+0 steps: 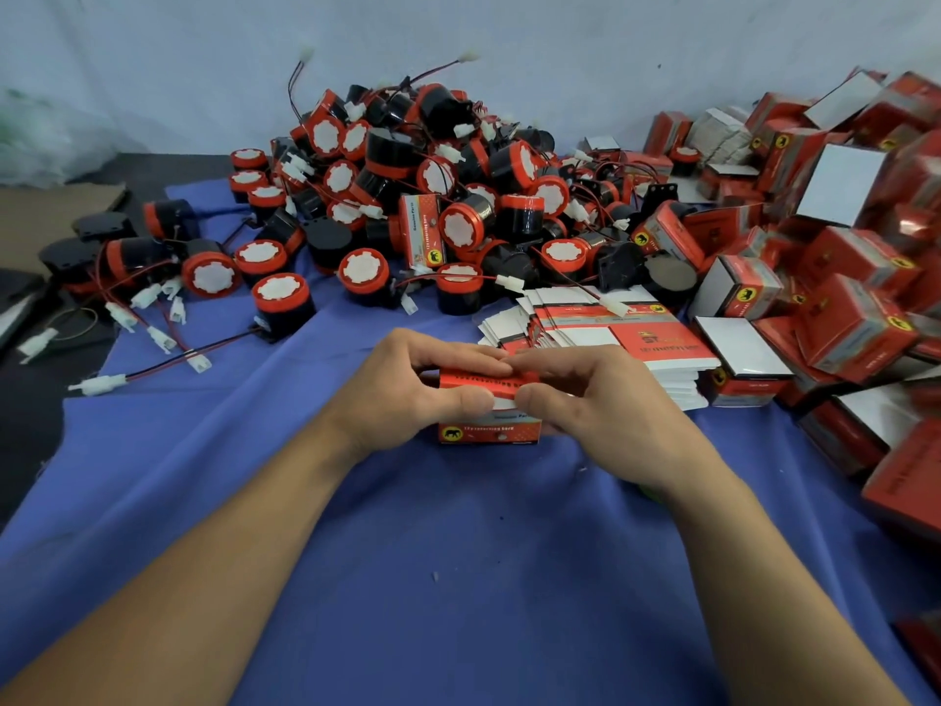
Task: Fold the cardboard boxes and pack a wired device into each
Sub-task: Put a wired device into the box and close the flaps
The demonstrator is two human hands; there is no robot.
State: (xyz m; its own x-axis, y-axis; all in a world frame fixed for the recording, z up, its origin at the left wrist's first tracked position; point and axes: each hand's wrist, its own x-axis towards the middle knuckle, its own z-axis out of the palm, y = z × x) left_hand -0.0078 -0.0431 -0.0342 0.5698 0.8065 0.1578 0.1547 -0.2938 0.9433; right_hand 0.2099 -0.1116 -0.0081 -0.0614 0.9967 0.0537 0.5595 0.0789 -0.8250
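Observation:
A small red cardboard box [486,431] stands on the blue cloth [407,542] in the middle of the view. My left hand [407,394] grips its left side, thumb on the near face and fingers over the top flap. My right hand [590,394] holds its right side the same way, fingertips meeting the left hand's over the top. What is inside the box is hidden. A stack of flat unfolded boxes [611,333] lies just behind my right hand. A big pile of black-and-red wired devices [433,196] fills the far middle.
Folded red boxes [840,277] are heaped along the right side up to the wall. Loose devices with white connectors [147,298] lie scattered at the left, partly off the cloth onto a dark surface. One box [422,231] stands upright within the device pile.

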